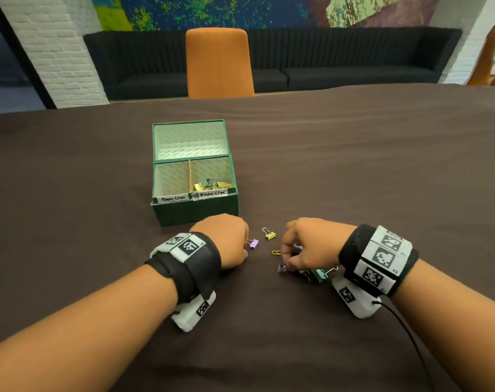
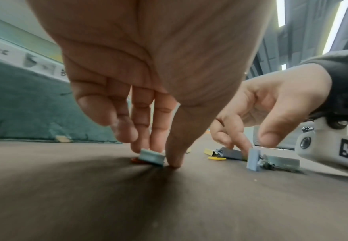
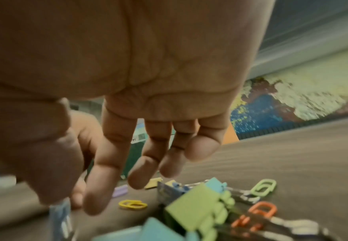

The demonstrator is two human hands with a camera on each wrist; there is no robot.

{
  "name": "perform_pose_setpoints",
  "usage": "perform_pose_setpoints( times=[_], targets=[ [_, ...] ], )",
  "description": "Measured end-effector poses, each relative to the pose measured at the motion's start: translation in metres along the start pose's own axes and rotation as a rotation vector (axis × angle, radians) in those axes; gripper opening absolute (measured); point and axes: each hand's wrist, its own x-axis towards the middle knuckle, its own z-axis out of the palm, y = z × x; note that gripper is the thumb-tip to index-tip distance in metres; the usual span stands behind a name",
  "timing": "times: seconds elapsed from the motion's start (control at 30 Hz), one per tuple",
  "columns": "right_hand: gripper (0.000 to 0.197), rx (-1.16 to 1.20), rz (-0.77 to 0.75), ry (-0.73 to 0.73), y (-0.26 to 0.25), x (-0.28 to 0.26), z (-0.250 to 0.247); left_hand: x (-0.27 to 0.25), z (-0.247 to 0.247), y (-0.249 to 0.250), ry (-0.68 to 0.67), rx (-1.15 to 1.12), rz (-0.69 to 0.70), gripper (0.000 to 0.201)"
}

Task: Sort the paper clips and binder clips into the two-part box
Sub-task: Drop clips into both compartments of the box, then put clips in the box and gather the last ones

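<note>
Your left hand (image 1: 223,241) pinches the purple binder clip (image 1: 253,243) on the bench, ready for the box (image 1: 195,213) just beyond, while your right hand (image 1: 305,243) hovers loose-fingered over the remaining pile (image 1: 311,273).

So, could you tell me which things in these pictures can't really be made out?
- Paper Clips compartment: head view, the box's front wall hides its floor, so its contents can't be told.
- Left hand on the purple binder clip: in the head view its knuckles hide the fingertips; the left wrist view shows them at the clip, grip unclear.
- Right hand: right wrist view is blurred; grip unclear.
- Clip pile: the right hand covers it; count unknowable.
</note>
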Motion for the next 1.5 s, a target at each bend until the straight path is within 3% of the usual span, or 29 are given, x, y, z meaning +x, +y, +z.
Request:
perform_pose_setpoints(
  times=[0.13,0.33,0.53,0.67,0.77,0.9,1.03,1.17,1.3,1.4,1.5],
  targets=[
    [0.010,-0.046,0.033,0.048,0.000,0.003,0.000,-0.006,0.003,-0.010,-0.025,-0.059,-0.018,0.008],
    [0.021,-0.346,0.051,0.022,-0.015,0.023,0.005,-0.011,0.004,-0.014,-0.015,-0.083,0.003,0.021],
    [0.014,-0.365,-0.022,0.028,-0.016,0.023,0.010,-0.017,0.005,-0.034,0.013,-0.270,-0.005,0.029],
    [0.007,-0.242,-0.036,0.021,-0.012,0.020,0.009,-0.026,-0.005,-0.057,0.075,-0.497,-0.048,0.021],
    [0.008,-0.194,-0.018,0.038,-0.010,0.020,0.009,-0.028,-0.009,-0.068,0.032,-0.345,-0.072,0.020],
    [0.010,-0.162,0.003,0.055,-0.010,0.019,0.008,-0.028,0.002,-0.054,0.031,-0.014,0.085,0.026],
    [0.016,-0.162,-0.004,0.069,-0.008,0.020,0.009,-0.020,0.006,-0.046,-0.046,0.037,0.132,0.023],
    [0.011,-0.156,-0.046,0.166,-0.009,0.027,0.008,-0.018,0.006,-0.046,-0.032,0.077,0.141,0.014],
    [0.008,-0.069,-0.139,0.370,-0.034,0.043,-0.014,-0.025,-0.009,-0.062,0.174,-0.071,0.123,0.016],
    [0.008,0.023,-0.204,0.516,-0.072,0.068,-0.041,-0.020,-0.035,-0.093,0.444,-0.269,-0.075,0.013],
    [0.009,0.030,-0.212,0.537,-0.107,0.107,-0.062,-0.007,-0.058,-0.122,0.496,-0.315,-0.237,0.003]
  ],
)
